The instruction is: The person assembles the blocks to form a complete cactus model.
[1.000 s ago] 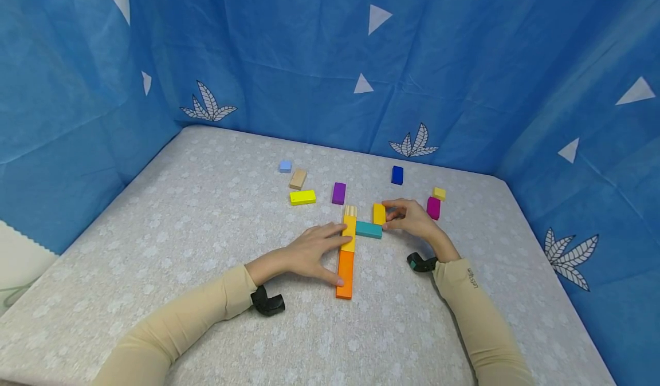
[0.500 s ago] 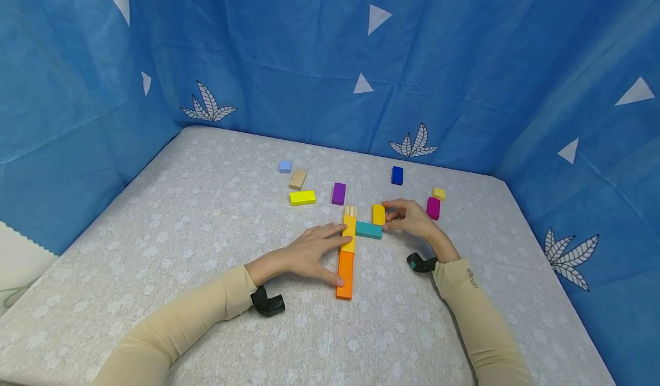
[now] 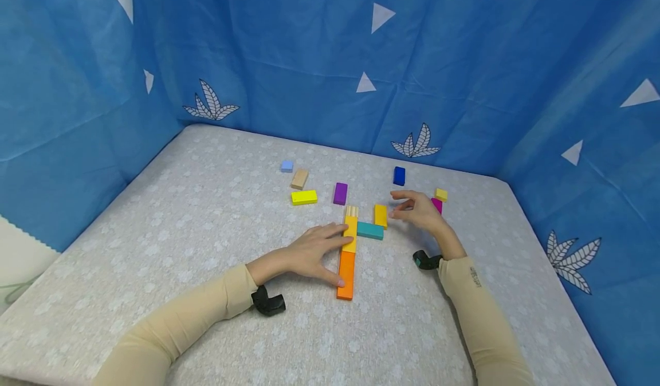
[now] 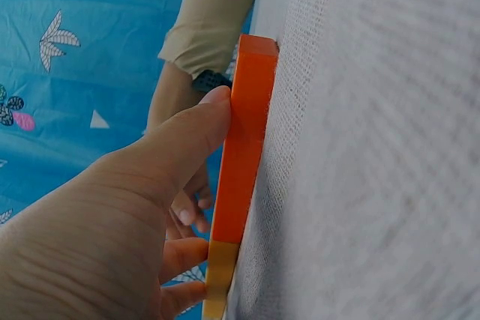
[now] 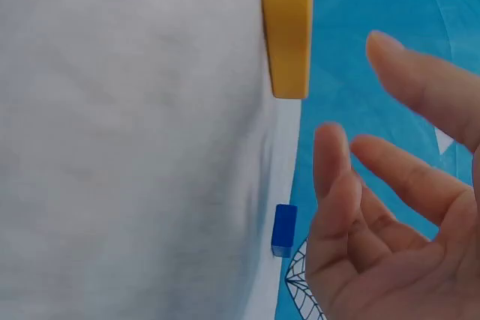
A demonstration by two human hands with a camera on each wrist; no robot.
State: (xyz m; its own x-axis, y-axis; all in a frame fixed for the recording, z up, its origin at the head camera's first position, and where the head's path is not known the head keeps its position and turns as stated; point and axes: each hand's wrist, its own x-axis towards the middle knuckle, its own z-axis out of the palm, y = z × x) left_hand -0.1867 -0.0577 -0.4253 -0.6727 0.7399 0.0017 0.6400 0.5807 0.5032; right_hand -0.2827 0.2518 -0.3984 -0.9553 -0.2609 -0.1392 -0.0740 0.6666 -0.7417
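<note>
My left hand (image 3: 314, 251) lies along a row of blocks in the head view. Its thumb touches the orange block (image 3: 346, 277), and its outstretched fingers rest on the yellow-orange block (image 3: 350, 221) just beyond. A pale striped piece (image 3: 352, 210) adjoins that row's far end. From the row's right side a teal block (image 3: 370, 231) extends sideways, and a yellow block (image 3: 380, 216) stands off its far right end. My right hand (image 3: 421, 209) hovers beside that yellow block, thumb and fingers apart, holding nothing; the right wrist view shows a gap between them and the yellow block (image 5: 287, 35).
Behind the row lie a purple block (image 3: 340, 193), a bright yellow block (image 3: 304, 197), a wooden block (image 3: 299, 178), a light blue block (image 3: 286, 166) and a dark blue block (image 3: 399, 176). A magenta block (image 3: 437, 205) and a small yellow block (image 3: 441, 195) lie by the right hand.
My right hand has let go of the yellow block and drawn away from it to the right and slightly back. The left hand stays on the row.
</note>
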